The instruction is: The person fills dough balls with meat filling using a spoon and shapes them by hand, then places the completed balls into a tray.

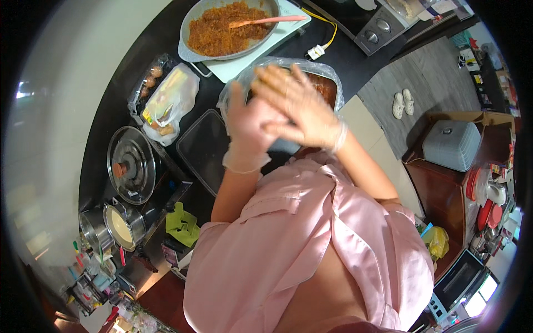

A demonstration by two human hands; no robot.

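My hands are close together over a plastic-lined tray, both in thin clear gloves and smeared by motion. My right hand (pixel 305 114) has its fingers stretched out across the front of my left hand (pixel 250 127). One digit of the left hand points up; its other fingers are blurred or covered. Whether anything lies between the palms is hidden. Clear plastic film (pixel 224 102) hangs over the tray's edges. Some reddish-brown food (pixel 326 90) shows inside it, right of my fingers.
Beyond the tray, a grey pan (pixel 194 54) of orange-brown shredded food with a pink-handled spatula (pixel 277 19) sits on a white cooktop (pixel 227 69). Left are a bagged package (pixel 172 94), a dark rectangular tray (pixel 202 147), a glass lid (pixel 132 165) and pots (pixel 119 227).
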